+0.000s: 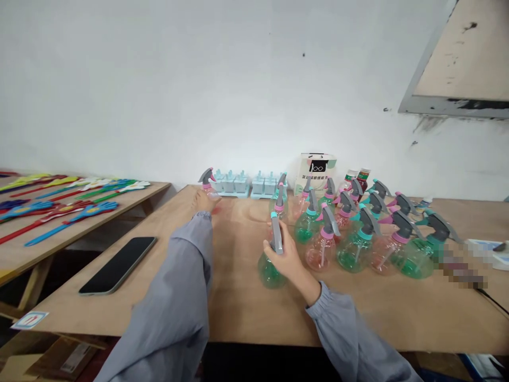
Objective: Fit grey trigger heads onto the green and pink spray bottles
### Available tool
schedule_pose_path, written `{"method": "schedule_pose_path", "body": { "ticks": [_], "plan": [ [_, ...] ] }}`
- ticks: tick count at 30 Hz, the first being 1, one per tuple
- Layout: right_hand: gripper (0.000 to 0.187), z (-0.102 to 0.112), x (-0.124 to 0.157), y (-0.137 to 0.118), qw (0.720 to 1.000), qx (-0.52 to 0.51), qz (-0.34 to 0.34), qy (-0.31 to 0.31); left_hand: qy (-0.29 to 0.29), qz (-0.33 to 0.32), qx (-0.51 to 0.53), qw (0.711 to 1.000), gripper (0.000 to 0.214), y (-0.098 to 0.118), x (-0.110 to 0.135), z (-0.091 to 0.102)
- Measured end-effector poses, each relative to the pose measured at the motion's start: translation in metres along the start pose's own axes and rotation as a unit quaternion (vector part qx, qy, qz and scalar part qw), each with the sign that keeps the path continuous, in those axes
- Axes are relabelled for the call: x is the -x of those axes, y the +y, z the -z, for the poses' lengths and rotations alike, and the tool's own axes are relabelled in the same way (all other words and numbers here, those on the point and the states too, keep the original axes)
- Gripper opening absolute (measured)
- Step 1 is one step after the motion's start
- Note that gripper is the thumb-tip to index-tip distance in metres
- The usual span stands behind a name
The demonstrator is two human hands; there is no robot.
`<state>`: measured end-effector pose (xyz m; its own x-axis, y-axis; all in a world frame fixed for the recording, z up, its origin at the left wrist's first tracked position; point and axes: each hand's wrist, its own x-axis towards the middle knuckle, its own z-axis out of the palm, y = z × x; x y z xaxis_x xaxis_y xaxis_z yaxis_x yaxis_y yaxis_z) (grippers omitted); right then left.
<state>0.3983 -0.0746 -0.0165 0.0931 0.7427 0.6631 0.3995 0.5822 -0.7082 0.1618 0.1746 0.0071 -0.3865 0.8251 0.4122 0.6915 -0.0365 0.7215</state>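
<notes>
My left hand (pixel 205 201) reaches to the back left of the table and is closed around a pink spray bottle (pixel 207 179) with a grey and pink trigger head; my fingers cover much of its body. Nearer the front, my right hand (pixel 285 254) grips the neck of a green spray bottle (pixel 271 273), which stands upright with its grey head facing away from me. Just right of that hand are several more pink and green spray bottles (pixel 320 252) in rows, all with grey trigger heads.
A black phone (pixel 118 265) lies at the table's left. Pale blue ice-pop moulds (pixel 234 183), a printed paper bag (pixel 316 172) and two small bottles (pixel 360 180) stand along the wall. Colourful hand-shaped sticks (pixel 63 209) cover another table at left. A blurred item (pixel 463 265) sits at right.
</notes>
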Motion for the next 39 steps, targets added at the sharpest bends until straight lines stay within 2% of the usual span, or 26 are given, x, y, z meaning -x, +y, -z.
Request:
{"method": "schedule_pose_path", "body": {
  "ticks": [3, 5, 10, 12, 16, 20, 24, 30, 36, 39],
  "plan": [
    [0.049, 0.001, 0.002, 0.000, 1.000, -0.005, 0.006, -0.008, 0.005, 0.031, -0.041, 0.999, 0.068, 0.002, 0.009, -0.006],
    [0.048, 0.003, 0.002, 0.000, 1.000, -0.013, 0.007, -0.007, 0.004, 0.026, -0.081, 0.996, 0.067, 0.002, 0.020, -0.004],
    [0.046, 0.009, -0.001, 0.000, 0.998, -0.069, -0.010, -0.007, -0.019, -0.075, -0.108, 0.991, 0.074, -0.010, 0.070, 0.016],
    [0.043, 0.009, -0.005, 0.002, 0.994, -0.102, -0.027, -0.005, -0.021, -0.125, -0.072, 0.989, 0.072, -0.018, 0.095, 0.026],
    [0.041, 0.006, -0.018, 0.006, 0.982, -0.175, -0.073, -0.003, -0.055, -0.192, 0.067, 0.978, 0.071, -0.030, 0.148, 0.044],
    [0.043, 0.006, -0.029, 0.005, 0.967, -0.231, -0.106, -0.011, -0.050, -0.241, 0.130, 0.960, 0.073, -0.029, 0.184, 0.057],
    [0.031, 0.008, -0.033, -0.002, 0.954, -0.269, -0.132, 0.018, -0.070, -0.260, 0.156, 0.950, 0.072, -0.024, 0.195, 0.062],
    [0.012, 0.010, -0.032, -0.007, 0.944, -0.276, -0.173, 0.049, -0.078, -0.268, 0.170, 0.945, 0.071, -0.024, 0.193, 0.061],
    [0.018, 0.009, -0.028, -0.012, 0.953, -0.265, -0.134, -0.050, -0.086, -0.271, 0.166, 0.944, 0.073, -0.025, 0.192, 0.062],
    [0.016, 0.010, -0.027, -0.014, 0.954, -0.262, -0.143, -0.036, -0.088, -0.271, 0.171, 0.943, 0.073, -0.024, 0.193, 0.062]
  ]
}}
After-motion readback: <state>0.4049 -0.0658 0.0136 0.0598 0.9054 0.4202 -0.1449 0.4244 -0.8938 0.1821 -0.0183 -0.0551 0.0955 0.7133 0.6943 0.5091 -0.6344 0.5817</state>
